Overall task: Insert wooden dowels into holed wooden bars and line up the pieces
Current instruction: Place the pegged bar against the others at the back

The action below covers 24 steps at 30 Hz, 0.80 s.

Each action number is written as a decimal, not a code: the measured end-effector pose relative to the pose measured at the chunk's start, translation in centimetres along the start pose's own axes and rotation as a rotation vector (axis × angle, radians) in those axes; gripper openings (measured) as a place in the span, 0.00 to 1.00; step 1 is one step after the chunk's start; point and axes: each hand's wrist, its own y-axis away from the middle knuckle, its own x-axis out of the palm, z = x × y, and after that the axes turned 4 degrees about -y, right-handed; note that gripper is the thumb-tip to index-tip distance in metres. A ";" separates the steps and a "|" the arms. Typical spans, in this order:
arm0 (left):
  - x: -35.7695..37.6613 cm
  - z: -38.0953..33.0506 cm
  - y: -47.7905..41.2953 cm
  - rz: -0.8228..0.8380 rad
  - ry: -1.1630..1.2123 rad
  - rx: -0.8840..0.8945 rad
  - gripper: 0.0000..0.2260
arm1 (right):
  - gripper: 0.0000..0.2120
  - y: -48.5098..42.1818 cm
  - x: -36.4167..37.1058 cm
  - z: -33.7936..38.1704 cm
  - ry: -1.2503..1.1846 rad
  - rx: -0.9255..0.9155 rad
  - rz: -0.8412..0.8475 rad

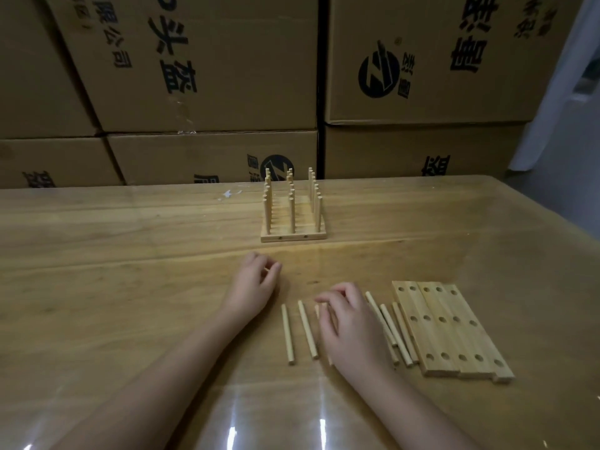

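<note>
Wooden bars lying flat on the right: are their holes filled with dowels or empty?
Empty. Every visible hole in the flat bars shows dark and open; the loose dowels lie beside them, not inserted.

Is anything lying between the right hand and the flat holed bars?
Only loose dowels: they lie between the right hand and the holed bars, reaching the bars' left edge. Nothing else visible.

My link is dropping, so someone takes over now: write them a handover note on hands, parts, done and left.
Left hand: fingers curled; whether it holds a dowel is unclear.
Right hand: lies over the loose dowels; grip unclear.
Done: assembled bars stand farther back, dowels upright.
Left: holed bars lie flat beside the right hand, holes empty; fill them and line them up.
</note>
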 end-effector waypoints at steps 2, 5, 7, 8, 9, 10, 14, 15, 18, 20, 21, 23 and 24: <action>-0.2 -0.9 1.9 -0.005 0.025 0.010 0.09 | 0.08 0.2 -0.3 0.1 -0.087 -0.051 -0.117; -0.4 -2.2 4.0 0.004 0.077 -0.040 0.08 | 0.09 0.5 -0.7 0.0 -0.107 -0.125 -0.209; -0.4 -2.7 5.1 0.048 0.044 -0.076 0.07 | 0.09 0.8 -0.8 -0.1 -0.048 -0.099 -0.176; -0.3 -2.8 5.6 0.067 0.033 -0.085 0.07 | 0.09 0.9 -0.7 -0.1 -0.001 -0.070 -0.138; -0.3 -2.9 6.1 0.084 0.023 -0.091 0.05 | 0.09 0.9 -0.7 0.0 0.040 -0.049 -0.107; -0.3 -2.9 6.7 0.100 0.007 -0.089 0.05 | 0.09 1.0 -0.8 0.1 0.066 -0.041 -0.095; -0.4 -2.6 8.2 0.096 -0.026 0.027 0.05 | 0.10 0.9 -2.1 0.2 0.135 -0.039 -0.245; -0.5 -2.6 8.3 0.093 -0.022 0.040 0.06 | 0.11 0.7 -2.7 -0.1 0.171 0.006 -0.267; -0.7 -2.3 8.5 0.091 -0.001 0.043 0.06 | 0.15 0.3 -4.0 -1.4 0.402 0.251 -0.147; -0.8 -2.1 8.4 0.102 0.042 0.030 0.05 | 0.16 -0.1 -4.7 -2.2 0.566 0.381 -0.060; -0.9 -2.1 8.4 0.108 0.065 0.022 0.05 | 0.16 -0.1 -5.0 -2.5 0.617 0.424 -0.024; -1.0 -2.0 8.1 0.122 0.101 -0.003 0.03 | 0.16 -0.3 -5.1 -3.0 0.656 0.472 0.031; -1.0 -2.0 8.0 0.125 0.111 -0.013 0.03 | 0.16 -0.4 -5.1 -3.2 0.648 0.480 0.044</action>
